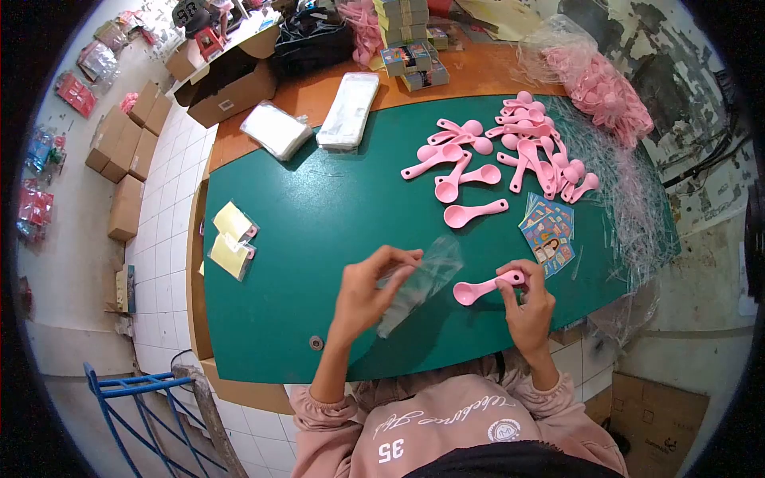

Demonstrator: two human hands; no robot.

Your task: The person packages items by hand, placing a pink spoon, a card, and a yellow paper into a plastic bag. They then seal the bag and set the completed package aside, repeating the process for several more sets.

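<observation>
A pink measuring spoon (476,292) is pinched by its handle in my right hand (527,307), its bowl pointing left. My left hand (368,291) grips a clear plastic bag (422,280) that stretches up and to the right from the fingers. Just above the bag lies a single pink spoon (476,213) on the green table top (319,231). Beyond it a loose heap of pink spoons (530,147) spreads across the far right. Printed blue cards (548,233) lie fanned out above my right hand.
Two filled clear packets with yellow cards (233,239) lie at the left. Stacks of clear bags (348,110) sit at the far edge, near an open cardboard box (231,94). Card stacks (410,56) and a bag of pink spoons (607,95) stand behind; crumpled plastic (637,215) covers the right edge.
</observation>
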